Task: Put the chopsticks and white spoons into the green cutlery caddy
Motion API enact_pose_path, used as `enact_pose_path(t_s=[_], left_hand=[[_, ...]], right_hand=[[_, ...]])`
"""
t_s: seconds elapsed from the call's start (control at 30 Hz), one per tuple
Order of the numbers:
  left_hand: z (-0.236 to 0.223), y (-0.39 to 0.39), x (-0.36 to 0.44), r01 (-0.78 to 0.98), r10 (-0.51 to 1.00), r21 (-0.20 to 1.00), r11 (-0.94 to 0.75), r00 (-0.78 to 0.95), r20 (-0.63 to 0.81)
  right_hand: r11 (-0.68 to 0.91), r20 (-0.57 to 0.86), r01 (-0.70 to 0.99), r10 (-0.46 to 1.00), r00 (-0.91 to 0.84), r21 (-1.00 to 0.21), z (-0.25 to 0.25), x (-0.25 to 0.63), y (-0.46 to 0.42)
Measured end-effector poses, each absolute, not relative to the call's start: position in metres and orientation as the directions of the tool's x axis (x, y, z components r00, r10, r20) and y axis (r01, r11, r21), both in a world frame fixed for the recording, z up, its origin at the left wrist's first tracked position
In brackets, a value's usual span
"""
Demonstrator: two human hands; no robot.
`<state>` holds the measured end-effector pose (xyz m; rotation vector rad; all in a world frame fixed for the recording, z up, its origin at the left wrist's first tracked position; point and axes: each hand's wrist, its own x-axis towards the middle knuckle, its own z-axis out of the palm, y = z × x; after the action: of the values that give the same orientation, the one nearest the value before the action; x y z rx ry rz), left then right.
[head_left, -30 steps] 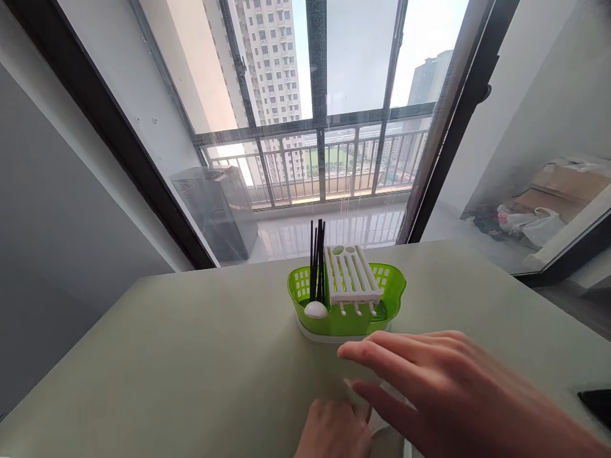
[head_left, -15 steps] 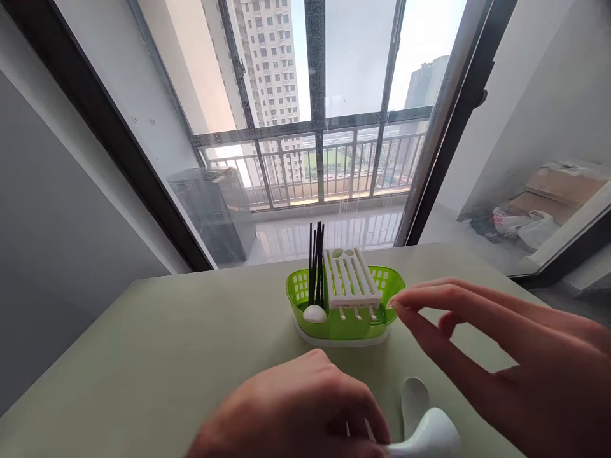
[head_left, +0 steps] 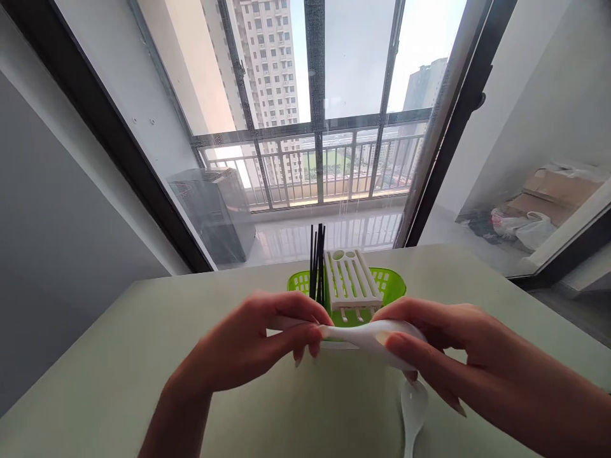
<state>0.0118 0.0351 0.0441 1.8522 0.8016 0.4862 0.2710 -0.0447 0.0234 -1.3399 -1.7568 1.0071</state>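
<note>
A white spoon (head_left: 356, 336) is held level between both hands, above the near side of the table. My left hand (head_left: 260, 337) pinches its handle end, and my right hand (head_left: 443, 346) grips the bowl end between thumb and fingers. Another white spoon (head_left: 414, 407) lies on the table below my right hand, bowl pointing away from me. Just behind the held spoon stands a green utensil basket (head_left: 394, 284) with a white slotted rack (head_left: 353, 277) on it. Black chopsticks (head_left: 317, 261) stand upright in the basket's left part. My hands and the spoon hide the basket's front.
The pale green table (head_left: 200, 331) reaches to a glass door with dark frames. Beyond the glass are a balcony railing (head_left: 353, 165), a dark cabinet (head_left: 214, 216) on the left, and cardboard boxes (head_left: 563, 191) with plastic bags on the right.
My left hand has lifted a white spoon from the near table edge up before the basket. My right hand has come in from the right and taken its bowl end.
</note>
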Motion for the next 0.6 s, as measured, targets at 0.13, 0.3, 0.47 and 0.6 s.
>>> enact_pose_path(t_s=[0.13, 0.3, 0.47, 0.6], left_hand=[[0.041, 0.036, 0.011, 0.388, 0.718, 0.733, -0.558, 0.669, 0.192], [0.039, 0.024, 0.022, 0.485, 0.516, 0.218, -0.847, 0.650, 0.558], [0.035, 0.016, 0.032, 0.482, 0.394, 0.057, -0.874, 0.637, 0.663], [0.030, 0.019, 0.034, 0.455, 0.451, 0.191, -0.870, 0.576, 0.682]], right_hand=[[-0.053, -0.110, 0.231, 0.964, -0.242, -0.972, 0.024, 0.265, -0.048], [-0.125, -0.134, 0.092, 0.986, -0.100, -0.988, 0.032, 0.245, -0.052], [-0.007, -0.012, 0.104, 0.999, -0.047, -0.995, 0.032, 0.235, -0.056], [0.288, 0.271, 0.242, 0.957, -0.103, -0.927, 0.024, 0.237, -0.056]])
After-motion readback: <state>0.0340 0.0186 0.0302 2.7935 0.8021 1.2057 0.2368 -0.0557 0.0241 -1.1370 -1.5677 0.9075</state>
